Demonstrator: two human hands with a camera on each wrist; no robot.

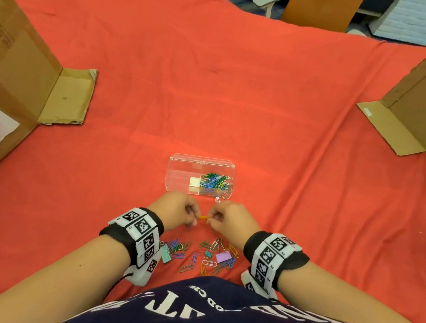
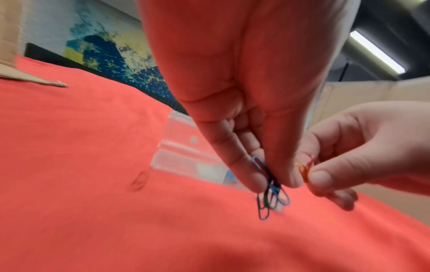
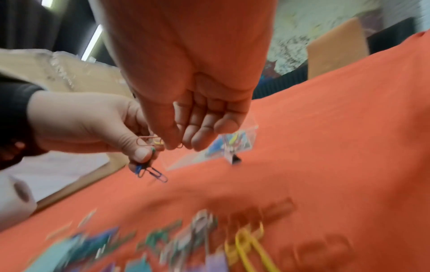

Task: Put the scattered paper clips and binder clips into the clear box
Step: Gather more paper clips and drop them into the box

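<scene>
The clear box (image 1: 181,170) stands open on the red cloth, with several coloured paper clips (image 1: 215,183) in its right compartment. Just in front of it, my left hand (image 1: 193,216) pinches a bunch of blue and green paper clips (image 2: 271,191) between thumb and fingers. My right hand (image 1: 211,218) meets it fingertip to fingertip and pinches a yellow-orange paper clip (image 1: 203,217). Several scattered paper clips (image 1: 192,259) lie between my wrists, along with a purple binder clip (image 1: 223,258), a mint binder clip (image 1: 166,255) and a small teal binder clip (image 1: 208,254).
A small pink binder clip (image 1: 218,199) lies against the box's front right corner. A white block (image 1: 194,185) sits in the box's left compartment. Cardboard walls with flaps stand at the left (image 1: 67,98) and right (image 1: 388,128) of the red cloth (image 1: 237,87).
</scene>
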